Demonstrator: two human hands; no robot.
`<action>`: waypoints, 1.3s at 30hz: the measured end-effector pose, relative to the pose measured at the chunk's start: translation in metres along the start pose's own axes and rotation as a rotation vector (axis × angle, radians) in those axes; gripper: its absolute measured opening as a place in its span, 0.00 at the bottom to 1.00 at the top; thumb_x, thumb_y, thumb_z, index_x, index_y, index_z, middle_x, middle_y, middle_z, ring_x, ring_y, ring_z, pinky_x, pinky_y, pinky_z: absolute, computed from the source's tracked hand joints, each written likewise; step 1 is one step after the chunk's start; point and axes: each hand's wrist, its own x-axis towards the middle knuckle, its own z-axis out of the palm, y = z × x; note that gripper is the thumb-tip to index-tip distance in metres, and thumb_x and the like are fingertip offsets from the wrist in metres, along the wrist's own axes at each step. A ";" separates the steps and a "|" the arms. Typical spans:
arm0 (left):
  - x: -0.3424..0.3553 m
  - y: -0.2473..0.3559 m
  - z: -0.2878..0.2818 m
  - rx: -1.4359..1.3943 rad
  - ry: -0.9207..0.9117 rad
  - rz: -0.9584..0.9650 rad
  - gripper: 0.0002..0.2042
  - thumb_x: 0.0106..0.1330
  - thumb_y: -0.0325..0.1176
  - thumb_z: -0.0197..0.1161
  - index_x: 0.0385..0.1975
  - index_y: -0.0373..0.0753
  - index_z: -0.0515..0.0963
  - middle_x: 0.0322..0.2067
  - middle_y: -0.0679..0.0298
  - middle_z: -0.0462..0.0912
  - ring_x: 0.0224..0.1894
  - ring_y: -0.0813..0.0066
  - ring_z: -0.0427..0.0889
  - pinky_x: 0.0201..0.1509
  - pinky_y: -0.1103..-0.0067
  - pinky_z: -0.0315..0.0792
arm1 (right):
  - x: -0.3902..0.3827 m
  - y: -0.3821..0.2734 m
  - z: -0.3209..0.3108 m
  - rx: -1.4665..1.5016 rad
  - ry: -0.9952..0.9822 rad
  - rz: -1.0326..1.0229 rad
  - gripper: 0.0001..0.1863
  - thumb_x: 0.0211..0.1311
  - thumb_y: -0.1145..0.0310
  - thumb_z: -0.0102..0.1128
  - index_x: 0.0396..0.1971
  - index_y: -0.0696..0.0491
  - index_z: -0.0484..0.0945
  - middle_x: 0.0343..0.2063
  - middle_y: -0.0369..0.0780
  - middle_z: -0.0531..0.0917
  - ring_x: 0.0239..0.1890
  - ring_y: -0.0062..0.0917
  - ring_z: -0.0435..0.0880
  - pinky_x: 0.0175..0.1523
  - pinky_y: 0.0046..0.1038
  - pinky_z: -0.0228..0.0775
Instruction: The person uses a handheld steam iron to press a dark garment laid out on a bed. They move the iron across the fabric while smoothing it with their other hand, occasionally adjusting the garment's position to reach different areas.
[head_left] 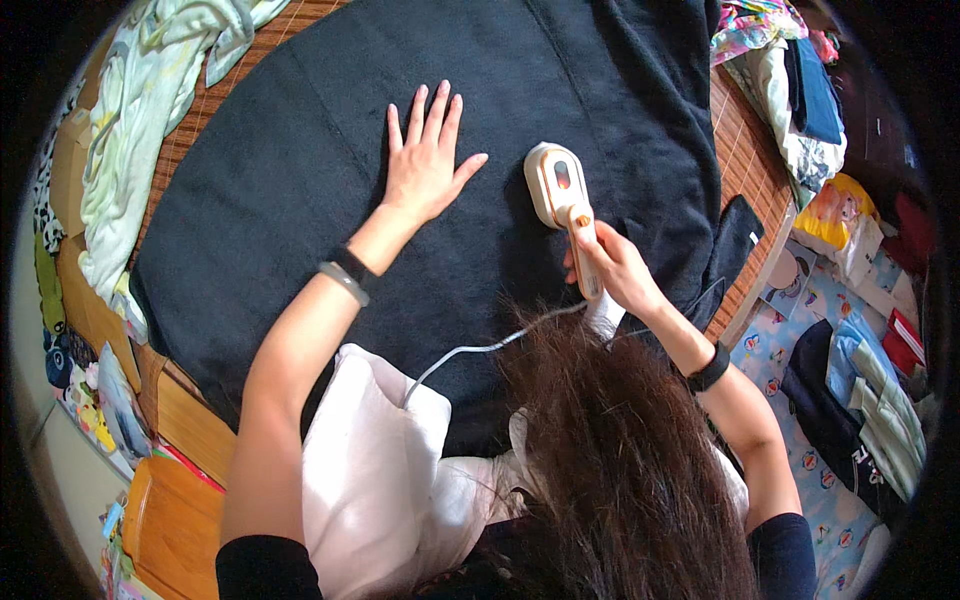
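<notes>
A large piece of black fabric (300, 190) is spread over the surface in front of me. My left hand (424, 165) lies flat on it, fingers spread and holding nothing. In my right hand (618, 268) is a small white handheld iron (541, 185) with gold trim, gripped by its handle. Its head rests on or just over the fabric, right of my left hand; any small gap cannot be made out. A pale cord (480, 349) runs from the handle's end toward my lap.
Brown slatted matting (735, 130) shows beyond the fabric. A pale green blanket (150, 110) lies along the left, and folded clothes (815, 95) are piled at the far right. More clothes (860, 400) lie on the blue patterned floor covering. A wooden chair (170, 520) stands at lower left.
</notes>
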 end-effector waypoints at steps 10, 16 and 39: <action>0.011 -0.033 0.004 -0.046 0.170 0.050 0.37 0.73 0.59 0.56 0.79 0.54 0.57 0.80 0.70 0.56 0.81 0.65 0.53 0.83 0.54 0.45 | 0.106 -0.082 0.007 -0.124 0.031 -0.114 0.24 0.82 0.49 0.50 0.48 0.58 0.77 0.33 0.37 0.85 0.29 0.22 0.86 0.34 0.27 0.80; 0.022 -0.046 0.001 -0.102 0.235 -0.073 0.35 0.71 0.53 0.62 0.77 0.58 0.62 0.79 0.68 0.58 0.80 0.61 0.56 0.81 0.52 0.49 | 0.166 -0.136 0.022 -0.251 0.050 -0.162 0.31 0.82 0.42 0.44 0.57 0.58 0.75 0.37 0.39 0.86 0.35 0.23 0.88 0.41 0.27 0.83; 0.071 -0.121 0.019 0.060 0.453 -0.123 0.33 0.75 0.62 0.53 0.78 0.67 0.59 0.79 0.69 0.57 0.81 0.58 0.54 0.81 0.49 0.46 | -0.016 -0.066 -0.006 0.142 0.140 0.074 0.21 0.83 0.51 0.47 0.54 0.56 0.73 0.36 0.37 0.83 0.31 0.22 0.86 0.38 0.25 0.80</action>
